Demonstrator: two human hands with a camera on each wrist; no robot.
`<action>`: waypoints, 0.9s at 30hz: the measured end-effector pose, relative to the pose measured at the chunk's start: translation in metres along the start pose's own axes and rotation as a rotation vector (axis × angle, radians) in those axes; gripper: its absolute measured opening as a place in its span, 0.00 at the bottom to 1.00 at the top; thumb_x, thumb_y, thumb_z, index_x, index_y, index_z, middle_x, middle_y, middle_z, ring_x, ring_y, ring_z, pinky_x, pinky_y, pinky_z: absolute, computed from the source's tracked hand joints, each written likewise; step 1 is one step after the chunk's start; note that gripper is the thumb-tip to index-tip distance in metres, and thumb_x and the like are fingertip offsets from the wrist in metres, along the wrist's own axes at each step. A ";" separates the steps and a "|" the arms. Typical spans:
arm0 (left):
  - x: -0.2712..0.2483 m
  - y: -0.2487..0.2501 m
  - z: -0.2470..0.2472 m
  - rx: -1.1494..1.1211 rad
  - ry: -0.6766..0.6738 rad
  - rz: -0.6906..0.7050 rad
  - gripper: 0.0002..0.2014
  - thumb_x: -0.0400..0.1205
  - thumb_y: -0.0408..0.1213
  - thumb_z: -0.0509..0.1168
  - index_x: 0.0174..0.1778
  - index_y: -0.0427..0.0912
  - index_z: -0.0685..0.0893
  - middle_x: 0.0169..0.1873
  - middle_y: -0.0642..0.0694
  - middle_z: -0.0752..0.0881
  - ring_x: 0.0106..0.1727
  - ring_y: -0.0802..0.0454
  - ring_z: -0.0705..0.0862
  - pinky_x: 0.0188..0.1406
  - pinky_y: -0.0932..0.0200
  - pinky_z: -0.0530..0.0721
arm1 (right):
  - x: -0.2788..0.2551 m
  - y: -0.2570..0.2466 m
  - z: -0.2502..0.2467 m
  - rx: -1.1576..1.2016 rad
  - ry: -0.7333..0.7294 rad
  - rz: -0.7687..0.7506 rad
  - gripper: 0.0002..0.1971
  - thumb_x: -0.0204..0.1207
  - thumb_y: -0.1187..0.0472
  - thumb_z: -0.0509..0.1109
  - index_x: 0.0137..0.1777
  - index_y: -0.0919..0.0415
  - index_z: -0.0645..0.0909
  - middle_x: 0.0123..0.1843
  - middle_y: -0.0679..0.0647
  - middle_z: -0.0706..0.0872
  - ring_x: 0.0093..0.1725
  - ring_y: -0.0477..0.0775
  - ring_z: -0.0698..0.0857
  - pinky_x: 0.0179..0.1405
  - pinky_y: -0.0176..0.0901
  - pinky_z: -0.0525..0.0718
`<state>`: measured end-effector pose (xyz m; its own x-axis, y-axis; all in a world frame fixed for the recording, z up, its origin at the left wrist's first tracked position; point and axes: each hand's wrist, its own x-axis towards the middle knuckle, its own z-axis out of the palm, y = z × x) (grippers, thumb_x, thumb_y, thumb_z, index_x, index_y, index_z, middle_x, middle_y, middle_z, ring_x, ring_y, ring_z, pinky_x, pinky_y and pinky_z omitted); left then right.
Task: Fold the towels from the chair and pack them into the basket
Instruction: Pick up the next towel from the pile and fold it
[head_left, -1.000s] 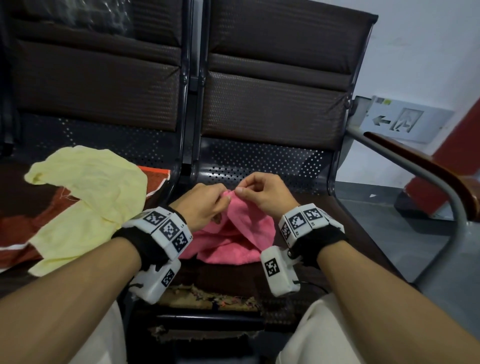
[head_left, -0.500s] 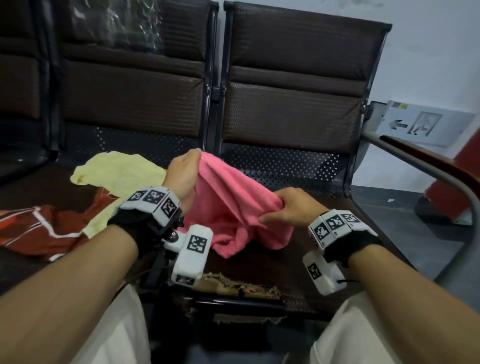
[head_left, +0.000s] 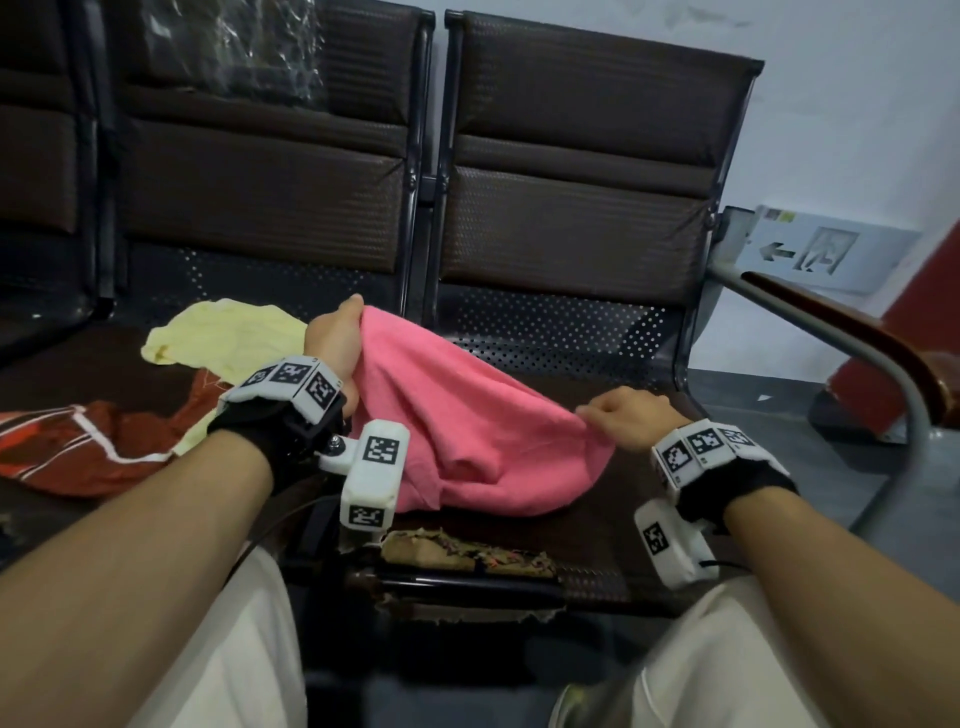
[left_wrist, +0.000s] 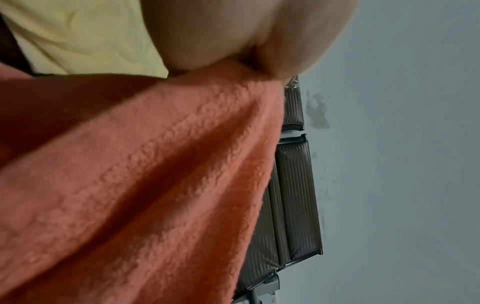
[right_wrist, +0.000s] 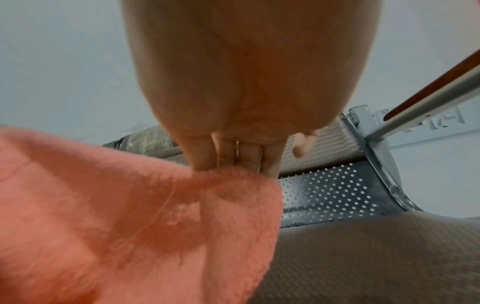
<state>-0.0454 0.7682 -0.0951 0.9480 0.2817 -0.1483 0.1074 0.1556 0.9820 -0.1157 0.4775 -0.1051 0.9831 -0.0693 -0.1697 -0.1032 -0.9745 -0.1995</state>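
A pink towel (head_left: 457, 415) hangs stretched between my two hands over the right chair seat (head_left: 613, 519), its lower part sagging onto the seat. My left hand (head_left: 337, 338) grips one end, raised near the gap between the seats. Lower and to the right, my right hand (head_left: 618, 415) pinches the other end. The left wrist view shows the towel (left_wrist: 155, 185) bunched under my left hand (left_wrist: 259, 41). Seen from the right wrist, my fingers (right_wrist: 207, 156) pinch the towel's edge (right_wrist: 155, 205). A yellow towel (head_left: 228, 332) lies crumpled on the left seat. No basket is in view.
A red and white patterned cloth (head_left: 93, 452) lies on the left seat beside the yellow towel. The seat's front edge is torn, with padding (head_left: 467, 553) showing. A metal armrest with a wooden top (head_left: 841, 338) runs along the right. Chair backs stand behind.
My hands were together over the bunched towel; they have pulled apart, the left rising up and left, the right moving right, spreading the towel between them.
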 end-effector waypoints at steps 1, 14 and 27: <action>-0.001 -0.001 0.002 0.025 0.008 0.004 0.21 0.81 0.51 0.61 0.55 0.34 0.81 0.41 0.43 0.83 0.51 0.41 0.82 0.61 0.48 0.79 | -0.001 -0.001 0.002 -0.041 -0.017 -0.019 0.16 0.83 0.43 0.56 0.44 0.48 0.83 0.47 0.48 0.85 0.55 0.52 0.82 0.68 0.54 0.68; -0.006 0.012 0.001 0.128 -0.073 0.082 0.12 0.79 0.45 0.54 0.38 0.42 0.76 0.66 0.27 0.77 0.51 0.48 0.72 0.52 0.50 0.71 | 0.001 0.009 -0.001 0.233 0.072 -0.072 0.12 0.73 0.57 0.72 0.30 0.43 0.85 0.34 0.43 0.87 0.38 0.40 0.82 0.35 0.33 0.75; -0.064 0.046 0.029 0.537 -0.199 0.604 0.14 0.83 0.43 0.62 0.47 0.35 0.85 0.45 0.38 0.88 0.49 0.42 0.85 0.48 0.52 0.79 | -0.025 -0.005 -0.042 0.599 0.463 0.095 0.07 0.72 0.58 0.74 0.49 0.52 0.91 0.43 0.47 0.90 0.47 0.47 0.85 0.44 0.31 0.73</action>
<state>-0.0920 0.7299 -0.0368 0.9183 -0.0088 0.3957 -0.3559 -0.4560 0.8158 -0.1331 0.4750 -0.0591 0.9153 -0.3583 0.1838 -0.1250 -0.6866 -0.7162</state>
